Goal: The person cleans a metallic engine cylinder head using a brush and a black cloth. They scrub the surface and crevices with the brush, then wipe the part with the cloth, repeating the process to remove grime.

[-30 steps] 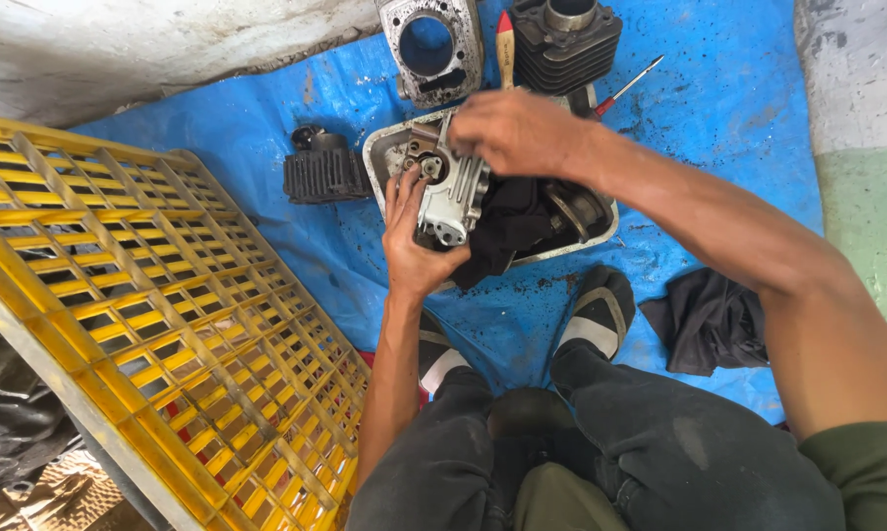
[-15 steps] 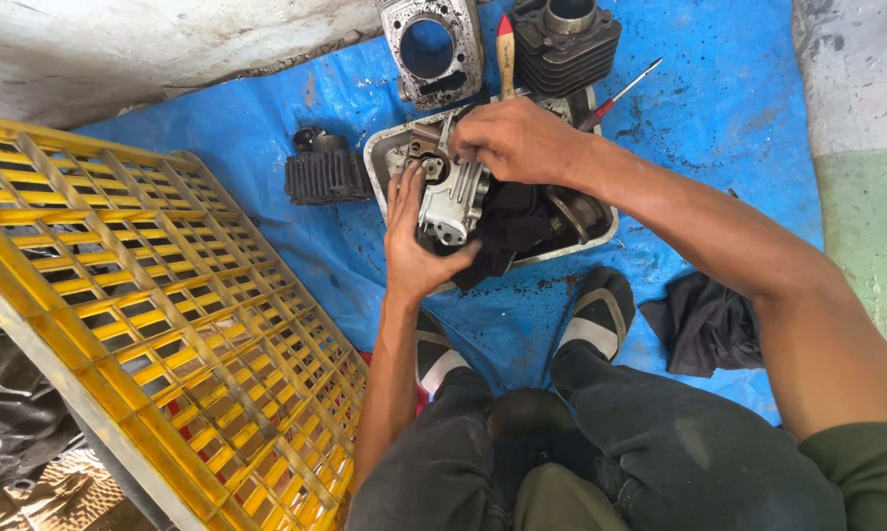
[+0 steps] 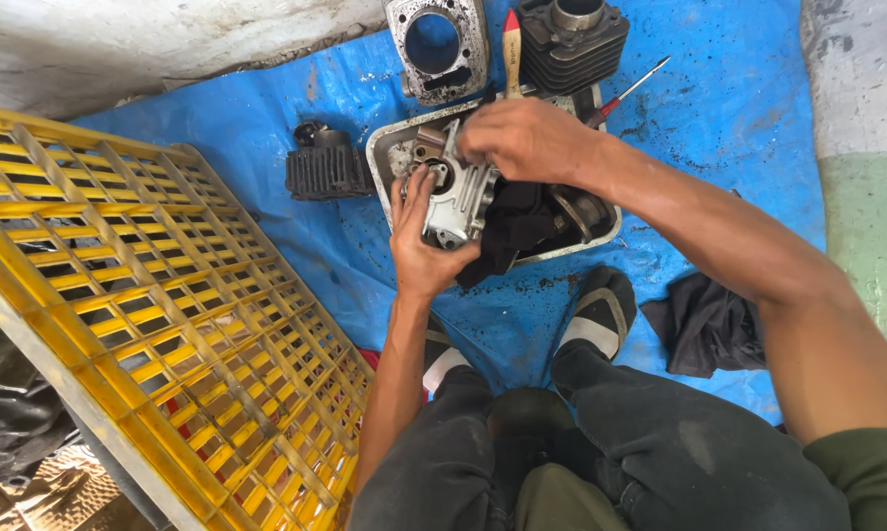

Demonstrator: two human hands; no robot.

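Observation:
A silver finned engine cylinder head (image 3: 458, 202) is held over a shallow metal tray (image 3: 389, 147) on a blue tarp. My left hand (image 3: 419, 246) grips the head from below, fingers wrapped on its near side. My right hand (image 3: 522, 138) rests on top of the head, fingers closed around its upper edge; what the fingertips pinch is hidden. A black rag (image 3: 517, 221) and a dark round part (image 3: 581, 206) lie in the tray under the hands.
A yellow plastic crate (image 3: 139, 315) lies at the left. Beyond the tray are a grey cylinder block (image 3: 433, 44), a black finned cylinder (image 3: 576, 39), a brush (image 3: 511, 44) and a screwdriver (image 3: 628, 90). A black finned part (image 3: 325, 169) sits left, a dark cloth (image 3: 709, 320) right.
The cylinder head has turned slightly between my hands. My right hand shifted a little on its top; my left hand keeps the same grip.

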